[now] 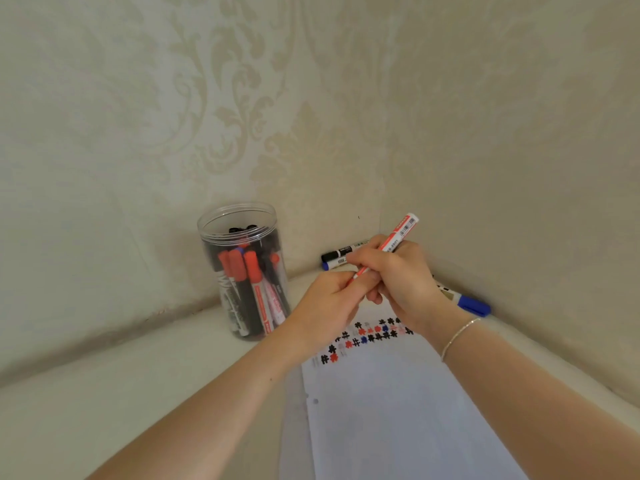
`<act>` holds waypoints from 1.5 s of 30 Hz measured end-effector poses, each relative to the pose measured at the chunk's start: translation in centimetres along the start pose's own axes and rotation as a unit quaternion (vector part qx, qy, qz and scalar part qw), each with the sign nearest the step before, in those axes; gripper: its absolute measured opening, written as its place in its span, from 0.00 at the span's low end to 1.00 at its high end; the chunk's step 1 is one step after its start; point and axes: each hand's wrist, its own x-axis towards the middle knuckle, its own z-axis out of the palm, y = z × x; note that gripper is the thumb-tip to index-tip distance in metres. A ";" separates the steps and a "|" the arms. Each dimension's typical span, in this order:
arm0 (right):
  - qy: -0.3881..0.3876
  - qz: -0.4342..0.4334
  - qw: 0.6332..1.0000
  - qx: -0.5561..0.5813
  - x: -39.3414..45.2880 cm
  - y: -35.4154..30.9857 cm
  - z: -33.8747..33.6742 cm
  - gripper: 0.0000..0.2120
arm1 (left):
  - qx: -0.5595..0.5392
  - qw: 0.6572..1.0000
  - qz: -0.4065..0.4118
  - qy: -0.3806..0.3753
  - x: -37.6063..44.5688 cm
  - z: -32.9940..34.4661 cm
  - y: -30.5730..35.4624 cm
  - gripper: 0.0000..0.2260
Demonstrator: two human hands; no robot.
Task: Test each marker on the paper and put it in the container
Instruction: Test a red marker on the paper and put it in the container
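Nearest the camera, a white sheet of paper is lying on the pale counter, running up from the bottom edge to just beneath the hands. Rows of small test marks in black, red and blue are crossing its far end, just under the wrists; they are too small to read as words.

Above the paper both hands are meeting on one red-and-white marker. The right hand, with a thin silver bracelet at the wrist, is wrapping its fingers around the middle of the barrel. The left hand is curling its fingers around the marker's lower end, thumb against the right hand's fingers. The marker is tilting up and to the right, its far end sticking out past the right hand's knuckles and showing a printed barcode label; the lettering is too small to read.

Just right of the right wrist a blue-capped marker is lying on the counter by the wall. Beyond the fingertips, in the corner, a black-capped marker with white print on it, not legible, is lying above a blue-ended marker, both partly hidden by the right hand.

Left of the left hand's fingers, well apart, a clear plastic jar is standing upright and open, holding many red-capped and black markers, with a blue one among them. Cream damask wallpaper is covering the walls behind.
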 end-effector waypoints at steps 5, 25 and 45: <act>-0.035 -0.023 0.999 -0.022 -0.1 0.0 0.2 0.12 | -0.093 0.991 -0.083 -0.042 -0.5 -0.4 0.1 0.18; 0.091 0.107 0.989 -0.035 -2.4 6.3 0.0 0.15 | 0.210 0.973 -0.055 0.076 -3.3 -1.7 -5.9 0.03; 0.125 0.052 0.938 -0.319 -2.3 7.9 0.8 0.13 | 0.163 0.986 -0.047 0.002 -3.0 -2.8 -7.0 0.10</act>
